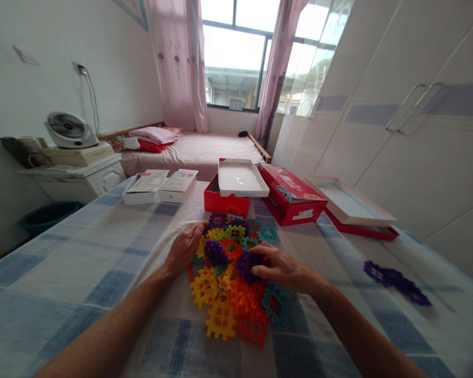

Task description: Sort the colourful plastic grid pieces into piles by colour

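A pile of coloured plastic interlocking building tiles lies in front of me, with yellow tiles, orange tiles and teal tiles at its near side. My right hand grips a purple tile over the pile's right part, thumb and fingers closed on it. Along the pile's left edge rests my left hand, fingers stretched out against the tiles and holding nothing. Another purple tile sits on top of the heap between both hands. Off to the right, several purple tiles lie in a row on the cloth.
Behind the pile stands a red box with a white tray-like lid on it. A larger red box and a shallow open box are to the right. Two white boxes stand left on the checked cloth.
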A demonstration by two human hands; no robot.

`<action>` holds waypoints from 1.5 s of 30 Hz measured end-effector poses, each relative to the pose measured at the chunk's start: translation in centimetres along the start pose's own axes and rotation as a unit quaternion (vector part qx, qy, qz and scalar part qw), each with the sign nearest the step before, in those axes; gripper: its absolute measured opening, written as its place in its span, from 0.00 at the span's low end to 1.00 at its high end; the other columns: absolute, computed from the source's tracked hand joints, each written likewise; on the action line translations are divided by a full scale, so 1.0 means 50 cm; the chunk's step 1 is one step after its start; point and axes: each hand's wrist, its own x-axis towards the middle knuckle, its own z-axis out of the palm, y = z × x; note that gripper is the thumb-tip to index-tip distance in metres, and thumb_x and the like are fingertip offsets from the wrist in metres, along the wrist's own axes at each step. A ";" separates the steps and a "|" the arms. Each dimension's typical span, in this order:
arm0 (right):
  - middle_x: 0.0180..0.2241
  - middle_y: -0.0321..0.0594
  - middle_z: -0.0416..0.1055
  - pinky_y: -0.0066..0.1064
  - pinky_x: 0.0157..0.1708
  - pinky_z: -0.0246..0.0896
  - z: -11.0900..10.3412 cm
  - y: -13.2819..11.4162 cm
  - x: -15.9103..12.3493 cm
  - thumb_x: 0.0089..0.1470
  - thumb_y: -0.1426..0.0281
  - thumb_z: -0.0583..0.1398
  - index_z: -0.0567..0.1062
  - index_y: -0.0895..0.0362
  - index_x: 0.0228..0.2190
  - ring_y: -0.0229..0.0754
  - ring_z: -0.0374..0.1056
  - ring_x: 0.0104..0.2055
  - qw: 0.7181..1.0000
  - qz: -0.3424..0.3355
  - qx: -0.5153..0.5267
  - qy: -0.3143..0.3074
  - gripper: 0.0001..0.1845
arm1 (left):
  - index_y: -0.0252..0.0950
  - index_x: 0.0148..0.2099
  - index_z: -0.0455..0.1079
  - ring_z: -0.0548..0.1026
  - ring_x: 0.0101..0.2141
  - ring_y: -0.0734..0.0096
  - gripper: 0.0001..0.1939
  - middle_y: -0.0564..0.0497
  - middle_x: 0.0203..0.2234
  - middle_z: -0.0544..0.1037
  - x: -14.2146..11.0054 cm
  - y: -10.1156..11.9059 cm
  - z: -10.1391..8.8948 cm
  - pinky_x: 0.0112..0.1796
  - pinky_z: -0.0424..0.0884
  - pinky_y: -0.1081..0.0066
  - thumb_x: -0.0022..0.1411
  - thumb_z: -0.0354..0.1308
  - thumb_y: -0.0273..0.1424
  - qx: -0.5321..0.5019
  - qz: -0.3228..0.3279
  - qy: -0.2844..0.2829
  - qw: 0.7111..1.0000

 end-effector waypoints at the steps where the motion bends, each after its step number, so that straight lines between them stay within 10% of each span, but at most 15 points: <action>1: 0.42 0.42 0.68 0.31 0.41 0.60 0.001 0.001 0.000 0.51 0.64 0.59 0.73 0.58 0.45 0.41 0.65 0.40 1.000 -0.001 0.008 0.001 0.19 | 0.36 0.49 0.69 0.70 0.48 0.63 0.26 0.46 0.46 0.74 0.000 0.000 0.000 0.51 0.63 0.64 0.65 0.36 0.45 0.001 0.001 0.000 1.000; 22: 0.31 0.33 0.66 0.27 0.32 0.58 -0.003 -0.060 -0.009 0.53 0.59 0.58 0.68 0.56 0.43 0.36 0.62 0.32 0.985 0.032 0.166 0.020 0.18 | 0.37 0.47 0.70 0.70 0.47 0.64 0.25 0.46 0.44 0.75 0.000 0.000 0.004 0.51 0.64 0.64 0.66 0.35 0.42 0.020 0.015 0.013 1.000; 29: 0.44 0.45 0.68 0.35 0.47 0.58 0.071 -0.147 0.087 0.49 0.65 0.61 0.69 0.56 0.47 0.46 0.65 0.47 0.989 -0.017 -0.090 0.117 0.23 | 0.37 0.48 0.69 0.70 0.47 0.65 0.25 0.47 0.44 0.75 -0.001 -0.002 0.002 0.50 0.64 0.64 0.67 0.34 0.42 0.007 0.032 0.012 0.999; 35: 0.44 0.46 0.64 0.34 0.36 0.60 0.101 -0.133 0.118 0.46 0.63 0.61 0.71 0.56 0.36 0.44 0.68 0.37 0.967 0.042 -0.218 0.125 0.15 | 0.37 0.48 0.69 0.70 0.47 0.65 0.25 0.46 0.44 0.75 -0.001 -0.005 0.004 0.50 0.64 0.65 0.67 0.34 0.42 0.005 0.028 0.012 1.000; 45: 0.35 0.38 0.73 0.30 0.34 0.62 0.016 -0.088 0.074 0.48 0.58 0.60 0.68 0.57 0.40 0.39 0.68 0.33 0.967 0.037 0.154 0.201 0.20 | 0.37 0.45 0.70 0.70 0.46 0.64 0.26 0.45 0.43 0.75 -0.001 0.000 -0.004 0.50 0.64 0.63 0.67 0.33 0.41 0.004 0.032 -0.005 0.999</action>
